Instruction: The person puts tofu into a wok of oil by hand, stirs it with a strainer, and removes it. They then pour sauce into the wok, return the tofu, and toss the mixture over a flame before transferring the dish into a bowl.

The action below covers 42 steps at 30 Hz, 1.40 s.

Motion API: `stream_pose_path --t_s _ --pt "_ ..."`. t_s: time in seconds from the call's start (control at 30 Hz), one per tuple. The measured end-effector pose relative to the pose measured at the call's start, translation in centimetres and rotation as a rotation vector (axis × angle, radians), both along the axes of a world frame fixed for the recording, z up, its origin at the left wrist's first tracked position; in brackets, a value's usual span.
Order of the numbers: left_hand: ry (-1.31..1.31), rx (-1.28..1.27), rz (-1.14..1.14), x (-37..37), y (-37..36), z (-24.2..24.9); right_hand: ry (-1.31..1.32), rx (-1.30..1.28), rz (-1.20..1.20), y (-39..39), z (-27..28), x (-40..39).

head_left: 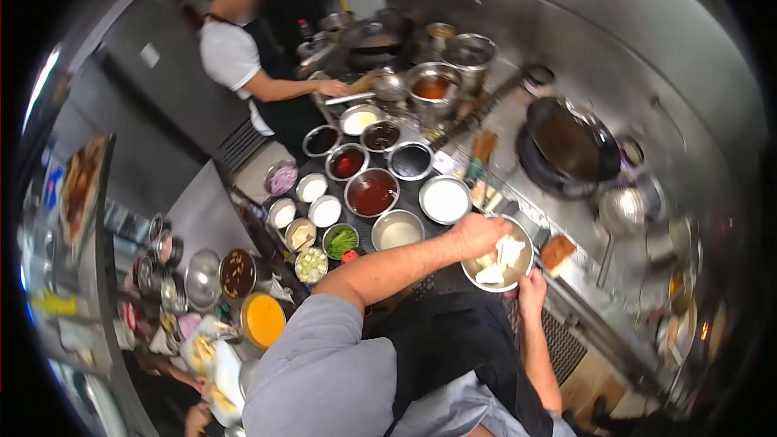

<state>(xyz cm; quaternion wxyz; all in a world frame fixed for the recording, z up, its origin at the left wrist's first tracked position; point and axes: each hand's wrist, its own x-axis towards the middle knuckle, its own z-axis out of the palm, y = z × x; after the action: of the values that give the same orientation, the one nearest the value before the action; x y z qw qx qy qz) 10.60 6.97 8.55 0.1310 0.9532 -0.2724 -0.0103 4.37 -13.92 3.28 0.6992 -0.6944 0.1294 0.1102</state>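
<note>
A metal bowl (524,268) holds white and pale yellow pieces (490,274). Reaching across from the left, my left hand (484,235) is over its upper left rim. The fingers of that hand are closed and bent down at the white pieces; what they grip is too blurred to name. At the lower right rim, my right hand (532,293) grips the bowl. Just left of the bowl stand a container of white powder (445,199) and a container of pale liquid (397,231).
Containers of red sauce (373,193), dark liquid (410,161) and chopped greens (341,241) crowd the left. A wok (571,142) sits at the right. A co-worker (235,53) stands at the upper left. Another person's hand (197,418) is at the lower left, near a tray.
</note>
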Motion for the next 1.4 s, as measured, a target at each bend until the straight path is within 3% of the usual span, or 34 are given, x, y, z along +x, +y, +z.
stream_pose_path --t_s 0.17,0.27,0.53,0.63,0.73,0.77,0.83,0.9,0.97,1.0,1.13,1.23,1.27,1.4 --pt "0.039 0.070 0.007 -0.9 1.8 -0.2 -0.040 0.077 0.069 0.9 -2.3 0.7" --pt "0.061 0.102 0.023 -1.1 2.5 -0.5 -0.032 -0.004 0.139 1.6 -2.7 1.3" --pt "0.052 -0.039 0.094 -1.7 4.5 -0.7 0.035 0.058 0.177 2.1 -1.2 1.9" --pt "0.082 -0.226 0.112 -2.2 5.5 -0.3 0.017 0.058 0.165 1.7 -2.4 2.3" --pt "0.155 -0.666 0.293 -2.5 6.2 -1.4 0.040 0.065 0.143 1.8 -2.3 2.3" --pt "0.160 -0.659 0.292 -2.4 6.0 -2.5 0.045 0.077 0.136 1.9 -2.1 2.3" --pt "0.314 -1.292 0.333 -2.4 5.2 -4.7 0.045 0.067 0.126 2.1 -1.5 2.1" --pt "0.458 -1.379 0.367 -3.3 5.2 -4.5 0.061 0.063 0.147 2.0 -1.8 2.4" --pt "0.789 -1.834 0.504 -4.6 4.8 -3.2 0.068 0.059 0.146 2.3 -1.5 2.4" --pt "0.914 -1.954 0.415 -4.9 4.9 -3.3 0.075 0.057 0.142 2.4 -1.4 2.5" --pt "1.117 -2.172 0.225 -5.1 4.4 -3.4 0.085 0.056 0.140 1.9 -2.1 2.7" --pt "1.118 -2.292 0.267 -4.7 3.5 -3.6 0.098 0.081 0.148 1.5 -2.3 2.9" --pt "1.072 -2.277 0.391 -4.7 3.0 -3.7 0.091 0.076 0.156 1.4 -2.1 3.0" --pt "0.973 -2.129 0.480 -4.1 0.9 -3.8 0.092 0.069 0.171 -0.1 -2.2 4.0"
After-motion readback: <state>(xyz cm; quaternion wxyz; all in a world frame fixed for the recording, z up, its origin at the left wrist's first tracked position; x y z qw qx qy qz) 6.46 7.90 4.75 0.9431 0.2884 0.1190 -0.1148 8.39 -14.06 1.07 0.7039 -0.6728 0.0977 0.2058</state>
